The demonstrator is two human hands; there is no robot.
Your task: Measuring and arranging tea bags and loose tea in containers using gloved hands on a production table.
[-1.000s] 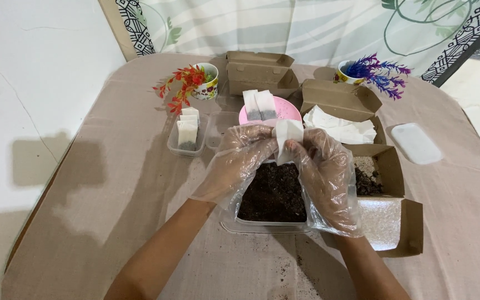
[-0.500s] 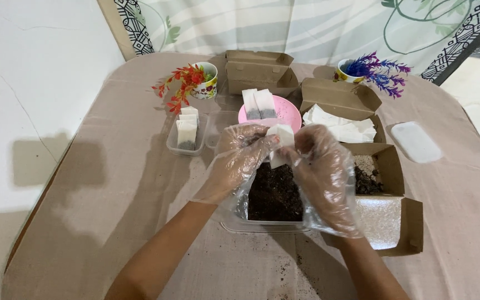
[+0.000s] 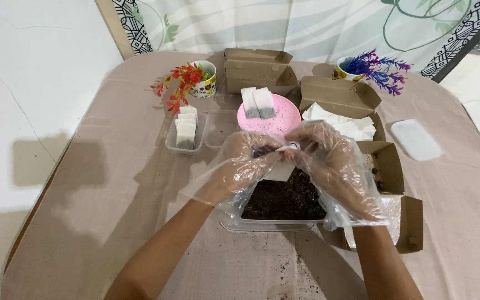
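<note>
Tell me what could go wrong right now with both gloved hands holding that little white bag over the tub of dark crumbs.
The small white bag, pinched between the left hand and right hand, may tear or tip, perhaps dropping dark crumbs outside the clear tub; some already dot the tablecloth. The loose plastic gloves may also let the bag slip.

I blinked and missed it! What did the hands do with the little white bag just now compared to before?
Both gloved hands, left hand and right hand, keep hold of the small white bag and have lowered it slightly toward the clear tub of dark soil. The pink plate and flower cups stayed put.
</note>
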